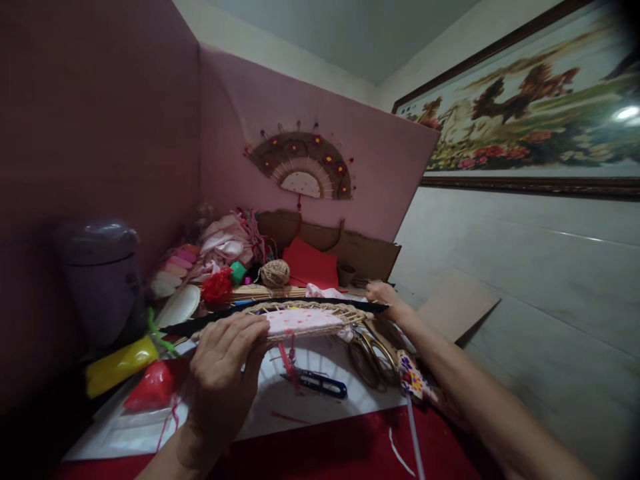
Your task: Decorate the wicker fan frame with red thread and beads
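Note:
My left hand (225,357) is closed round the left part of a handmade fan (305,322), which is tilted nearly edge-on to me. The fan has a black far edge, twine-bound ribs and a pale panel with pink dots; a red cord tassel (287,363) hangs from it. Past the fan's right end, my right hand (383,293) has its fingers curled together by some thin sticks, and what they hold is not clear. Below the fan lie blue thread snips (320,383), and brass-handled scissors (373,357) rest to the right.
A finished fan (305,167) hangs on the pink board. Behind the work are a twine ball (275,273), red sheets (310,263), a small pot (346,274) and pink cloth (227,240). Yellow clay (121,365) and a red bag (153,385) lie left; a glue stick (414,433) lies right.

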`<state>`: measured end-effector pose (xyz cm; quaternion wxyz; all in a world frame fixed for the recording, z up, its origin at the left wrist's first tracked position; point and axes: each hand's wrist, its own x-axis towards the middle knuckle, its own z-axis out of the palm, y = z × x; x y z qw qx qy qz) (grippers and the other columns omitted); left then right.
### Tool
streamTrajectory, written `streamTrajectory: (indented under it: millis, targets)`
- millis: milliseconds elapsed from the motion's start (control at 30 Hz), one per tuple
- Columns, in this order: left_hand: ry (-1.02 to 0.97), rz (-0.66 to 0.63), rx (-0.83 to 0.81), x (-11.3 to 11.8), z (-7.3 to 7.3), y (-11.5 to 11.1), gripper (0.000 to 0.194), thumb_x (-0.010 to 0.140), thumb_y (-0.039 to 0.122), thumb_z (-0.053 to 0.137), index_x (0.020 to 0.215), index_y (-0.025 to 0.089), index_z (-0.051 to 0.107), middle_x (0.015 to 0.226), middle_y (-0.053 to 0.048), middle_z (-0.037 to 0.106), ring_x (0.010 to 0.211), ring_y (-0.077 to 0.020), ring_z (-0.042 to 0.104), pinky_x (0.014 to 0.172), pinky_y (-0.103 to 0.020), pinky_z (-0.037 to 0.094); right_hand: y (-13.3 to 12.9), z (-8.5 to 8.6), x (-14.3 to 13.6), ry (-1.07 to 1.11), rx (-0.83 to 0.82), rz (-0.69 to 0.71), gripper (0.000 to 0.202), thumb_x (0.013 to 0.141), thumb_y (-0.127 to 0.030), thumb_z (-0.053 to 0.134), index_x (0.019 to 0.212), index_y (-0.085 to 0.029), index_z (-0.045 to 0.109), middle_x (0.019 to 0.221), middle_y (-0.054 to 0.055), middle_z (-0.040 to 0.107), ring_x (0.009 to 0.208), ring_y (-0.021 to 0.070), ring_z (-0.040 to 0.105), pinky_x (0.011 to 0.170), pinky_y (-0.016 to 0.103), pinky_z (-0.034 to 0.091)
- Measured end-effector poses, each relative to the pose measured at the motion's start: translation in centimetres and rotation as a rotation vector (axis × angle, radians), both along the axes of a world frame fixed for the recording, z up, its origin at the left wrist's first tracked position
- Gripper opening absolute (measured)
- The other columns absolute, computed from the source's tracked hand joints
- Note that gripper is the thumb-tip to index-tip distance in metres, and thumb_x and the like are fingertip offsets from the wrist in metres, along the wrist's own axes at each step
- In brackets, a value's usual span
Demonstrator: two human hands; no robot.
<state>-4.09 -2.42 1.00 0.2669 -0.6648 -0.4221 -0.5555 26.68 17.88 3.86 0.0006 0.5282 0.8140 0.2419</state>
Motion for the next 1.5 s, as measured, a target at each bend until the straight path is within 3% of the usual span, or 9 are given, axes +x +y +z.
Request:
streamTrajectory:
  millis: [133, 267, 333, 367, 433, 567, 733, 1100, 1500]
  targets:
    - [0.015, 0.007, 0.011, 0.0, 0.0, 0.1, 0.015, 0.081, 0.013, 0.062, 0.096, 0.018, 0.060, 0.090, -0.008, 0.071, 0.090, -0.0239, 0.064, 0.079, -0.039, 0.046, -1.8, 4.2, 3.3, 0.371, 0.231, -0.162, 0.018, 0.087, -0.015, 0.051, 0.101, -0.006, 0.060, 0.084, 0.020, 0.068, 0.074, 0.0248, 0.068, 0.060, 0.032, 0.051]
    - [0.039, 0.015, 0.015, 0.0, -0.1, 0.1, 0.015, 0.081, 0.013, 0.062, 0.095, 0.018, 0.060, 0.090, -0.008, 0.071, 0.090, -0.0242, 0.063, 0.079, -0.041, 0.046, -6.2, 7.6, 2.5, 0.783, 0.416, -0.177, 0.029, 0.098, -0.027, 0.027, 0.111, -0.010, 0.047, 0.087, 0.017, 0.069, 0.061, 0.0182, 0.069, 0.051, 0.027, 0.052]
    - [0.049, 0.019, 0.015, 0.0, -0.1, 0.0, 0.015, 0.081, 0.013, 0.062, 0.095, 0.018, 0.060, 0.091, -0.008, 0.071, 0.090, -0.0245, 0.063, 0.080, -0.041, 0.046, -9.9, 8.1, -0.5, 1.522, 0.375, 0.170, 0.026, 0.091, -0.040, 0.045, 0.099, -0.016, 0.050, 0.086, 0.012, 0.070, 0.059, 0.0171, 0.068, 0.052, 0.029, 0.054]
    - [0.055, 0.022, 0.015, 0.0, -0.2, 0.0, 0.015, 0.081, 0.013, 0.062, 0.096, 0.018, 0.060, 0.091, -0.008, 0.071, 0.091, -0.0246, 0.063, 0.080, -0.041, 0.046, -11.9, 7.9, -2.4, 1.739, 0.268, 0.352, 0.026, 0.085, -0.042, 0.056, 0.090, -0.017, 0.053, 0.085, 0.009, 0.070, 0.061, 0.0160, 0.068, 0.055, 0.028, 0.055]
    - [0.068, 0.034, 0.015, 0.0, -0.2, -0.1, 0.015, 0.081, 0.014, 0.062, 0.095, 0.018, 0.060, 0.092, -0.008, 0.071, 0.091, -0.0248, 0.063, 0.080, -0.041, 0.045, -15.8, 6.9, -6.2, 1.925, 0.031, 0.579, 0.023, 0.076, -0.036, 0.069, 0.080, -0.017, 0.056, 0.080, 0.004, 0.069, 0.061, 0.0132, 0.067, 0.056, 0.024, 0.055]
    - [0.081, 0.044, 0.002, 0.0, -0.3, 0.0, 0.014, 0.082, 0.013, 0.060, 0.096, 0.017, 0.060, 0.092, -0.008, 0.071, 0.092, -0.0250, 0.063, 0.080, -0.042, 0.045, -20.6, 4.0, -11.6, 1.875, -0.259, 0.725, 0.007, 0.082, -0.022, 0.067, 0.082, -0.017, 0.061, 0.071, 0.001, 0.069, 0.058, 0.0110, 0.067, 0.056, 0.020, 0.055]
    - [0.092, 0.050, 0.007, 0.0, -0.4, 0.1, 0.016, 0.081, 0.014, 0.062, 0.097, 0.017, 0.060, 0.093, -0.009, 0.071, 0.093, -0.0256, 0.063, 0.081, -0.042, 0.045, -20.6, 2.2, -13.4, 1.929, -0.232, 0.732, 0.010, 0.081, -0.019, 0.067, 0.083, -0.019, 0.057, 0.077, 0.001, 0.071, 0.058, 0.0137, 0.069, 0.045, 0.020, 0.054]
    - [0.095, 0.049, -0.001, 0.0, -0.4, 0.0, 0.015, 0.081, 0.013, 0.061, 0.096, 0.016, 0.061, 0.094, -0.008, 0.071, 0.094, -0.0250, 0.063, 0.082, -0.041, 0.045, -20.2, 1.7, -14.3, 1.960, -0.283, 0.682, 0.017, 0.079, -0.021, 0.069, 0.080, -0.020, 0.052, 0.061, -0.002, 0.069, 0.039, 0.0089, 0.059, 0.038, 0.017, 0.049]
    - [0.115, 0.047, 0.001, 0.2, -0.1, -0.1, 0.015, 0.082, 0.012, 0.061, 0.096, 0.017, 0.060, 0.092, -0.009, 0.071, 0.092, -0.0250, 0.063, 0.080, -0.041, 0.045, -19.9, 1.4, -13.7, 1.967, -0.353, 0.577, 0.023, 0.078, -0.031, 0.070, 0.081, -0.019, 0.050, 0.055, -0.004, 0.062, 0.037, 0.0109, 0.058, 0.029, 0.015, 0.038]
